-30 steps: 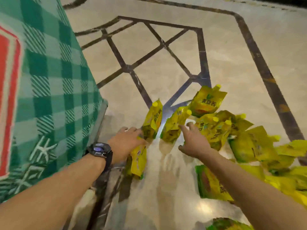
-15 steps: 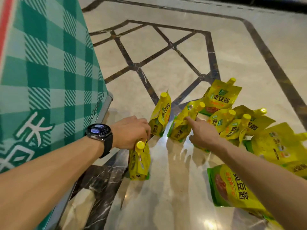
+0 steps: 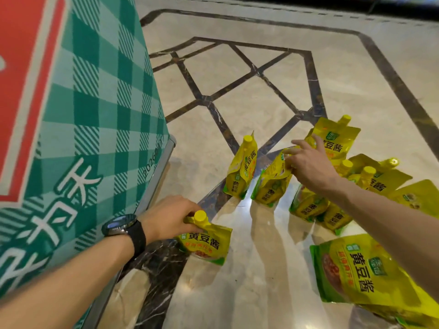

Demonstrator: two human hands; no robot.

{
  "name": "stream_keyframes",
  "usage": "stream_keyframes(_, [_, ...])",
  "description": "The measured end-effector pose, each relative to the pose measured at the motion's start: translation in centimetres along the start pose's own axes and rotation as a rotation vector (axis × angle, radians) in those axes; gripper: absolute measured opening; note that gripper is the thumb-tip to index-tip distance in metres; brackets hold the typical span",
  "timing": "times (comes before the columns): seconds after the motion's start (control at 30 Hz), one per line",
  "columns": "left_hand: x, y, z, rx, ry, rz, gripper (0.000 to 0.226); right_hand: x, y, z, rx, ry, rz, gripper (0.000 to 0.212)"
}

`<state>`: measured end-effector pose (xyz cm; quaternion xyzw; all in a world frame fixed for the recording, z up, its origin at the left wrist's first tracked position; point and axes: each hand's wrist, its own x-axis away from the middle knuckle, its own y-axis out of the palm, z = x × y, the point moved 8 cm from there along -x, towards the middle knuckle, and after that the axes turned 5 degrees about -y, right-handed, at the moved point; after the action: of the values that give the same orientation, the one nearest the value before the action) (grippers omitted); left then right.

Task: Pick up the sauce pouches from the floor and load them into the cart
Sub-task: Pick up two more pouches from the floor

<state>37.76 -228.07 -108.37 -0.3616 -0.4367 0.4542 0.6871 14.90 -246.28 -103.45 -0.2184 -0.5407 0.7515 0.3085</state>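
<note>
Several yellow sauce pouches with yellow caps lie and stand on the marble floor. My left hand (image 3: 169,216), with a black watch on the wrist, grips one pouch (image 3: 209,243) by its capped neck, and it hangs just above the floor beside the cart (image 3: 83,138). My right hand (image 3: 308,165) pinches the top of a standing pouch (image 3: 272,184). Another pouch (image 3: 242,169) stands free just left of it. More pouches (image 3: 332,143) cluster behind and right of my right hand. A large one (image 3: 356,274) lies flat under my right forearm.
The cart, covered in green checked fabric with a red panel, fills the left side; its metal base rail (image 3: 156,176) runs along the floor. Dark inlaid stripes (image 3: 209,100) cross the glossy beige floor beyond the pouches.
My left hand has drawn its pouch toward me and turned it so its printed face shows. My right hand has closed its fingers on the top of the standing pouch.
</note>
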Motion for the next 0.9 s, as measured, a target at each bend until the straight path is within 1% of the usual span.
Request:
stream_keyframes(0.07, [0.4,0.0,-0.3,0.066,-0.032,0.062,0.026,-0.1,0.0,-0.7,0.005,-0.036,-0.025,0.020])
stream_keyframes(0.13, [0.4,-0.1,-0.4,0.087,-0.062,0.108,0.028,0.4,-0.6,-1.7,-0.036,-0.075,-0.013,0.022])
stream_keyframes(0.23, [0.4,-0.2,-0.7,0.096,-0.106,0.158,0.034,1.9,-2.1,-3.7,-0.196,-0.121,0.025,0.022])
stream_keyframes(0.37, [0.1,0.0,-1.8,0.298,-0.160,0.257,0.040,4.3,-2.5,-6.9,-0.430,-0.157,-0.080,0.010])
stream_keyframes(0.47, [-0.1,0.7,-3.2,0.451,-0.269,0.309,0.036,6.0,-2.8,-9.2,-0.636,-0.145,-0.097,0.005])
stream_keyframes(0.53, [-0.2,1.6,-4.3,0.553,-0.333,0.302,0.037,7.4,-2.6,-10.1,-0.701,-0.125,-0.104,0.009])
stream_keyframes(0.67, [-0.3,2.8,-5.2,0.744,-0.345,0.260,0.062,10.3,-1.3,-9.0,-0.701,-0.062,-0.222,0.029])
stream_keyframes(0.73, [-0.3,3.3,-5.4,0.860,-0.353,0.229,0.065,11.8,-0.4,-8.5,-0.796,-0.005,-0.247,0.028])
stream_keyframes(0.8, [-0.1,4.0,-5.2,0.989,-0.370,0.193,0.063,12.6,0.4,-8.6,-0.879,0.044,-0.194,0.021])
stream_keyframes(0.9, [0.2,5.3,-4.8,1.059,-0.410,0.117,0.042,12.3,1.7,-8.7,-1.008,0.104,-0.109,0.012])
